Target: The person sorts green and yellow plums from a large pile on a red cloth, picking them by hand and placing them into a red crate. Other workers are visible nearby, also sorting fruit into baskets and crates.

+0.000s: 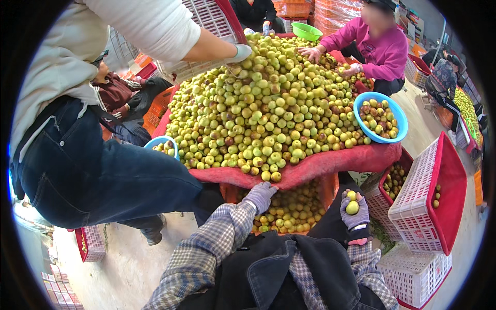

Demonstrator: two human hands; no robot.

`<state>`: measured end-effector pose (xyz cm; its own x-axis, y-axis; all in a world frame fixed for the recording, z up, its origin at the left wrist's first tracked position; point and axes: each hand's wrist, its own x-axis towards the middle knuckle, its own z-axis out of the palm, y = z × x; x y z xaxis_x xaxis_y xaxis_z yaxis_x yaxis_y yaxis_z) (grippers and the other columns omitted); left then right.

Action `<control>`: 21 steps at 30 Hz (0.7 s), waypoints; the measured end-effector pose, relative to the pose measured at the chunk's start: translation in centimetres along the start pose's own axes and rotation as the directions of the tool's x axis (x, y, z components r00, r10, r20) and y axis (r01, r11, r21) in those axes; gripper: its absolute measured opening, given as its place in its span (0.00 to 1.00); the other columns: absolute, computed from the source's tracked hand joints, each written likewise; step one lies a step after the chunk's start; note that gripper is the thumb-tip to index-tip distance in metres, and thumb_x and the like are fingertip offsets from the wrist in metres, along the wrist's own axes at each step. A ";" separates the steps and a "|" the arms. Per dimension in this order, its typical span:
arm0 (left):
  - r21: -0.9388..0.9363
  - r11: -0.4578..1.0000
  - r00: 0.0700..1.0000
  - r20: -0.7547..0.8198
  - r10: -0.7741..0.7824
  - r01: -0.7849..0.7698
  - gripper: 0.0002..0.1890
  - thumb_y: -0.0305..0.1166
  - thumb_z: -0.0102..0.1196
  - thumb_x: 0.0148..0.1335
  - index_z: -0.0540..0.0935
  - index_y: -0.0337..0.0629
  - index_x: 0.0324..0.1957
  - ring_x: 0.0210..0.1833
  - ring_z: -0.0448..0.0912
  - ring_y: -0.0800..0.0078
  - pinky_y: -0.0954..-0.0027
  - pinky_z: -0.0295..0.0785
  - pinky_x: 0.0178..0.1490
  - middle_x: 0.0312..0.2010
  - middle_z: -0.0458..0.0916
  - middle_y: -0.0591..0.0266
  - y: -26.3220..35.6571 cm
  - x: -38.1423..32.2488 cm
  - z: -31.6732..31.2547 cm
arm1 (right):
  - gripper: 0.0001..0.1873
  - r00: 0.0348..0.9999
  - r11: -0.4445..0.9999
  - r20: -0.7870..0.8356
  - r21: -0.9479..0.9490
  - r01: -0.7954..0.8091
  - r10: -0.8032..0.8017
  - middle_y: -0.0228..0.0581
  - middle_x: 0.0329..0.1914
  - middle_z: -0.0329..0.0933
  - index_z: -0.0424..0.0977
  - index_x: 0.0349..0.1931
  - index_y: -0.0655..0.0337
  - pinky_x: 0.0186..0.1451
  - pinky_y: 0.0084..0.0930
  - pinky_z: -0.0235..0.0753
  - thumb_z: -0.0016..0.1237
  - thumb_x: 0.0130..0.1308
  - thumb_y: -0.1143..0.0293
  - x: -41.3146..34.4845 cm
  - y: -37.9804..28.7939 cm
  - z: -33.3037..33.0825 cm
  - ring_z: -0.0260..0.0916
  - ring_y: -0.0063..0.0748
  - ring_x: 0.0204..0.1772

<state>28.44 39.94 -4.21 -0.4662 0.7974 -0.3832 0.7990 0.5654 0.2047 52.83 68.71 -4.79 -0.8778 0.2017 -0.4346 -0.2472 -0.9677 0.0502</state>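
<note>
A large heap of yellow-green and brown jujubes lies before me on a red cloth. My left hand, in a grey-purple glove, grips the cloth's front edge, just below the lowest jujubes; its fingertips are partly hidden. To the right, palm up, my right hand holds two jujubes, with the fingers curled around them. Below the cloth edge, between my legs, an orange crate contains more jujubes.
At left, a standing person tips a lined crate onto the heap, a gloved hand beneath. A person in pink handles fruit opposite. Blue basins flank the heap; a green basin sits behind. White crates are stacked at right.
</note>
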 end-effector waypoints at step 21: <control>0.045 0.997 0.996 -0.058 0.061 -0.059 0.29 0.29 0.56 0.56 0.72 0.50 0.64 0.56 0.72 0.53 0.59 0.66 0.62 0.55 0.74 0.53 -1.5 2.3 -0.2 | 0.20 0.234 0.018 0.172 -0.769 0.639 -0.957 0.38 0.42 0.78 0.73 0.54 0.62 0.39 0.20 0.78 0.50 0.70 0.58 -19.7 -27.9 10.1 0.75 0.28 0.37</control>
<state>26.03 40.99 -5.20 -0.4375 0.8415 -0.3171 0.8411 0.5076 0.1866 72.88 93.25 11.43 -0.0391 0.9992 0.0048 -0.2504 -0.0051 -0.9681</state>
